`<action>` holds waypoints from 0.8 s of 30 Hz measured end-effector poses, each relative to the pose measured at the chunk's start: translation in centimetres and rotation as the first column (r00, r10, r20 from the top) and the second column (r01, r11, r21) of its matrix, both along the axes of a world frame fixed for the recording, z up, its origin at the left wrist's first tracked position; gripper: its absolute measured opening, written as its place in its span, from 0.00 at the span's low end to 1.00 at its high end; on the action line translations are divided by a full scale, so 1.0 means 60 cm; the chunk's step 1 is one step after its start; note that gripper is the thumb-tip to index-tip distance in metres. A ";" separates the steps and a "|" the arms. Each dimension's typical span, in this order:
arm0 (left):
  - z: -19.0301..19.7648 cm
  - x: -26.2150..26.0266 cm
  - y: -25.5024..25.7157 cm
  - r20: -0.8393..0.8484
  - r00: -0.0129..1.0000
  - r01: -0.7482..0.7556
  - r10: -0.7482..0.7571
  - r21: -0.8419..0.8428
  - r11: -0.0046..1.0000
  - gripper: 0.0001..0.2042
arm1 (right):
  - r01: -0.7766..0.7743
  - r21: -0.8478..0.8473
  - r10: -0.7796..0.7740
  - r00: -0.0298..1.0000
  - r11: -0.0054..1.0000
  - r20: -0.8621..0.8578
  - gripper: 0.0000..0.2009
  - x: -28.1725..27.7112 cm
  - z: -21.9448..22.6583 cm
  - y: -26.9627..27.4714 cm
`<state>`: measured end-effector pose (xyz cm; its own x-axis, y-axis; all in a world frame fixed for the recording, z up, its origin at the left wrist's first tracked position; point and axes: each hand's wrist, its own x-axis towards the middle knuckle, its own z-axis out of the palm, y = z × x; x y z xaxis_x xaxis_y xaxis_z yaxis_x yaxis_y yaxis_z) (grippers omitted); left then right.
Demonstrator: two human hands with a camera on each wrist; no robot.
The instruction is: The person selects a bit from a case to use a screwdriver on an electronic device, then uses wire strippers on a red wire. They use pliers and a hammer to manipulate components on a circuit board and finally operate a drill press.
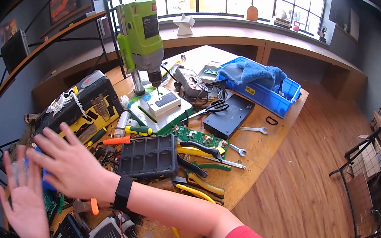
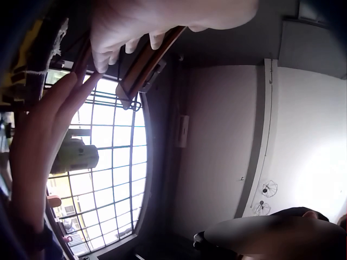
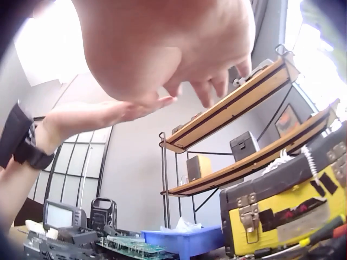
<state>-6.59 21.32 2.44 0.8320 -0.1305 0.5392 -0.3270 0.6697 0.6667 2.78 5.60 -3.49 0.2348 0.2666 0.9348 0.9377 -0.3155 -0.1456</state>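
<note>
In the head view the right hand [image 1: 72,165] is held over the left part of the cluttered table, fingers straight and spread, with a black band on its wrist. The left hand [image 1: 27,208] is raised at the lower left, palm showing and fingers extended. Their fingers overlap in that view; whether they touch, I cannot tell. Both hands hold nothing. The left wrist view has the left hand [image 2: 168,19] at the top and the right hand [image 2: 49,119] at the left. From the right wrist, the right hand [image 3: 173,49] fills the top, with the left hand [image 3: 103,116] below it.
A green drill [image 1: 139,32] stands over a white box [image 1: 163,102]. Nearby lie a yellow and black toolbox [image 1: 89,104], a black compartment tray [image 1: 149,157], pliers [image 1: 200,182] and a circuit board [image 1: 197,137]. A blue bin [image 1: 267,98] with a cloth sits at the far corner.
</note>
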 end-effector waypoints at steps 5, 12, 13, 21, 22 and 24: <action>0.006 -0.002 0.047 0.002 0.968 -0.250 0.251 -0.082 0.965 0.29 | 0.187 -0.016 -0.187 0.975 0.982 -0.117 0.27 0.020 0.012 -0.033; -0.042 0.031 0.103 0.029 0.999 -0.020 0.021 -0.060 0.998 0.26 | 0.262 -0.371 -0.368 0.895 0.891 -0.252 0.33 0.017 0.005 -0.061; -0.044 0.028 0.107 0.038 0.999 0.013 -0.011 -0.049 0.999 0.26 | 0.289 -0.440 -0.429 0.866 0.850 -0.259 0.36 0.020 -0.009 -0.069; -0.027 -0.004 0.081 -0.045 0.992 -0.125 0.120 -0.148 0.981 0.21 | -0.076 -0.796 -0.592 0.627 0.601 -0.507 0.59 0.006 -0.026 -0.260; -0.023 -0.009 0.075 -0.044 0.994 -0.106 0.101 -0.151 0.983 0.21 | -0.062 -0.805 -0.590 0.648 0.589 -0.482 0.60 0.006 -0.040 -0.282; -0.013 -0.023 0.066 -0.054 0.992 -0.125 0.118 -0.163 0.979 0.20 | -0.045 -0.798 -0.564 0.683 0.601 -0.464 0.60 0.009 -0.056 -0.310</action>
